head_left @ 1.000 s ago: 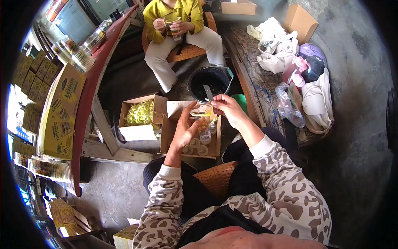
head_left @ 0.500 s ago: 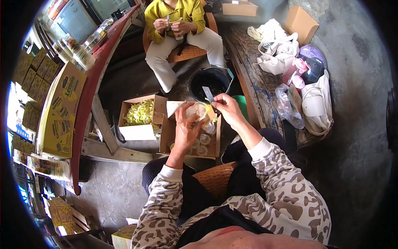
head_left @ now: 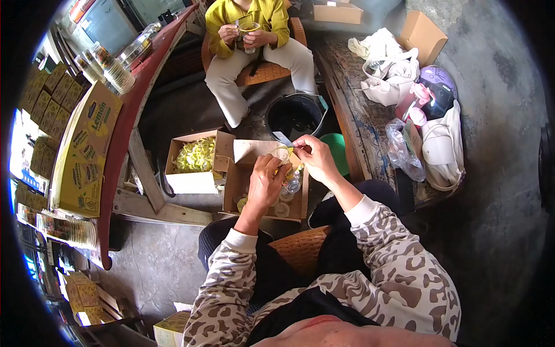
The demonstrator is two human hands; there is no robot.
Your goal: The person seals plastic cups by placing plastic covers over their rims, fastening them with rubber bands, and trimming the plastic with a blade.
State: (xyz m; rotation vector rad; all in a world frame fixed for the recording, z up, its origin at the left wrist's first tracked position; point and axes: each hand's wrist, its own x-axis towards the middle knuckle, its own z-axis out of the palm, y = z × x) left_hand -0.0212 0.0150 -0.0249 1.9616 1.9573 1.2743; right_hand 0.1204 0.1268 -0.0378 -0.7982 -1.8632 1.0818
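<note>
My left hand (head_left: 266, 180) is closed around a clear plastic cup with a yellowish rim (head_left: 281, 152), mostly hidden behind the fingers. Close beside it, my right hand (head_left: 315, 159) pinches a flat metal blade (head_left: 282, 139), which points up and left past the rim. A bit of yellow shows between the two hands; whether it is loose or joined to the cup I cannot tell. Below the hands, an open cardboard box (head_left: 304, 202) holds several clear plastic cups (head_left: 282, 209).
Left of that box, another carton (head_left: 189, 185) is full of yellow strips (head_left: 198, 155). A black bucket (head_left: 269, 124) and a green basin (head_left: 335, 149) stand ahead. Opposite sits a person (head_left: 248, 29) holding a cup. A bench with bags (head_left: 442, 139) runs along the right.
My right hand has come down slightly toward the left hand, and the blade now leans further left. My left hand has turned, with its fingers covering more of the cup.
</note>
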